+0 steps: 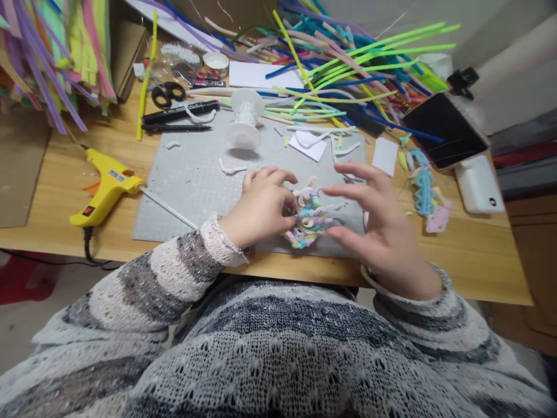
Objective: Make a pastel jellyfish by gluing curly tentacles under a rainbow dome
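A small multicoloured craft piece of twisted pastel strands lies on the grey cutting mat near the table's front edge. My left hand is at its left side, with thumb and fingertips closed on its edge. On the right, my right hand hovers with thumb and fingers spread, holding nothing, slightly blurred. A spool of white cord stands behind my left hand. White bent pieces lie on the mat, and a white card is behind the craft piece.
At left lies a yellow glue gun, with black scissors and markers behind the mat. Colourful pipe cleaners heap at the back. A phone, a white device and a blue-pink craft piece are at right.
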A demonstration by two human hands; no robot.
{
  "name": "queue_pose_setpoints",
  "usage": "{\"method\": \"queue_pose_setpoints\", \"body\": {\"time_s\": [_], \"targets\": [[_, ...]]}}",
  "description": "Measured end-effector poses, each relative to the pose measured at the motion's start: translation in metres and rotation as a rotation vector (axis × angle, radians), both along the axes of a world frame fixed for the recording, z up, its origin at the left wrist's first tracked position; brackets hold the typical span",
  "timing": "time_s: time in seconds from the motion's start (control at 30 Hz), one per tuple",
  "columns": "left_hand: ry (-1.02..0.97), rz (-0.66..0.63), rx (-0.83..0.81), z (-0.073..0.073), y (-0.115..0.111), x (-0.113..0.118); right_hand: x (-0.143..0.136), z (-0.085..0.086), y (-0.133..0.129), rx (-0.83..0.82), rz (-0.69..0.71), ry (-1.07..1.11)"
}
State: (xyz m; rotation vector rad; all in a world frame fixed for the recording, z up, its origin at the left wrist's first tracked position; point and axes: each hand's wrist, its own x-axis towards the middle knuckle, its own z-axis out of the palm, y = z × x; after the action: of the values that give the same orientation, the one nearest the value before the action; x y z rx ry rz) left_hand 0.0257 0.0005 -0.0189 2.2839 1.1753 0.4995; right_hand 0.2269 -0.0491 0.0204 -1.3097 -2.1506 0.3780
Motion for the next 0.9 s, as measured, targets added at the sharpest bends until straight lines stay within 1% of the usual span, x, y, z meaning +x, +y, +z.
{"method": "queue_pose_setpoints", "body": {"time_s": [0.07, 0.1, 0.13, 0.23, 0.27, 0.3, 0.37, 0.43, 0.47, 0.5, 0.57, 0.67, 0.7, 0.77, 0.9], "targets": [[0.006, 0.005, -0.017, 0.001, 0.0, 0.0, 0.007, 0.004, 0.005, 0.002, -0.058, 0.174], [0.01, 0.008, -0.027, 0.001, 0.001, 0.0, 0.01, 0.004, 0.008, -0.032, -0.094, 0.226], [0.016, 0.009, -0.036, 0.002, 0.001, 0.0, 0.012, 0.003, 0.012, -0.099, -0.122, 0.253], [0.034, -0.008, -0.045, 0.003, 0.002, 0.0, 0.015, -0.009, 0.025, -0.428, -0.151, 0.253], [0.038, -0.017, -0.043, 0.004, 0.003, 0.0, 0.015, -0.013, 0.028, -0.515, -0.157, 0.272], [0.04, -0.024, -0.04, 0.004, 0.003, -0.001, 0.016, -0.016, 0.032, -0.606, -0.153, 0.319], [0.044, -0.033, -0.041, 0.003, 0.004, -0.001, 0.017, -0.021, 0.037, -0.775, -0.163, 0.495], [0.048, -0.031, -0.046, 0.002, 0.005, -0.001, 0.019, -0.023, 0.04, -0.892, -0.179, 0.669], [0.05, -0.028, -0.048, 0.002, 0.005, -0.001, 0.021, -0.024, 0.041, -0.934, -0.183, 0.721], [0.052, -0.023, -0.05, 0.001, 0.005, 0.0, 0.021, -0.024, 0.042, -0.98, -0.179, 0.741], [0.062, -0.014, -0.051, 0.001, 0.006, 0.0, 0.022, -0.026, 0.042, -1.105, -0.149, 0.708], [0.082, -0.022, -0.048, 0.002, 0.007, 0.0, 0.02, -0.03, 0.039, -1.29, -0.05, 0.619], [0.087, -0.028, -0.044, 0.002, 0.007, 0.0, 0.018, -0.032, 0.038, -1.323, -0.011, 0.613], [0.094, -0.037, -0.033, 0.003, 0.006, 0.0, 0.016, -0.035, 0.036, -1.336, 0.042, 0.632], [0.124, -0.037, 0.006, 0.004, 0.005, 0.001, 0.012, -0.036, 0.033, -1.298, 0.049, 0.651]]}}
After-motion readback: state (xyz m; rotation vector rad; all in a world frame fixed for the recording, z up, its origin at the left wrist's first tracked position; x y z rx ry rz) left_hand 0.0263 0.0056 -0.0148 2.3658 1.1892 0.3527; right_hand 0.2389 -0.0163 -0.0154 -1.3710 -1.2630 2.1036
